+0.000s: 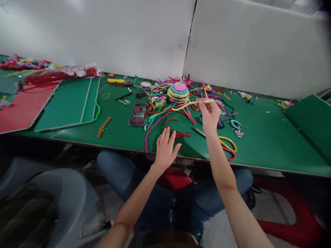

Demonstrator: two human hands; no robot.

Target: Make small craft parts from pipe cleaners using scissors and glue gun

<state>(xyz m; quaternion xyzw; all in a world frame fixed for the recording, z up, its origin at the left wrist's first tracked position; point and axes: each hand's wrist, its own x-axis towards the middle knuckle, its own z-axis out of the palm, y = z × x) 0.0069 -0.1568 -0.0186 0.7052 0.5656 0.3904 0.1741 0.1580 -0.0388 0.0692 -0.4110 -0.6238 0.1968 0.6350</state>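
Note:
My right hand (210,115) is raised over the green table (263,137) and pinches a pale yellow pipe cleaner (190,103) that runs left toward a coiled multicoloured dome (178,93). My left hand (165,148) lies flat near the table's front edge, fingers spread, holding nothing, just below some red pipe cleaners (178,132). A tangle of loose coloured pipe cleaners (160,103) surrounds the dome.
Green boards (69,103) and a red board (23,108) lie at the left, with a bag of red material (59,75). An orange pipe cleaner (103,126), yellow and red rings (229,146) and small charms (236,128) lie on the table. White partitions stand behind.

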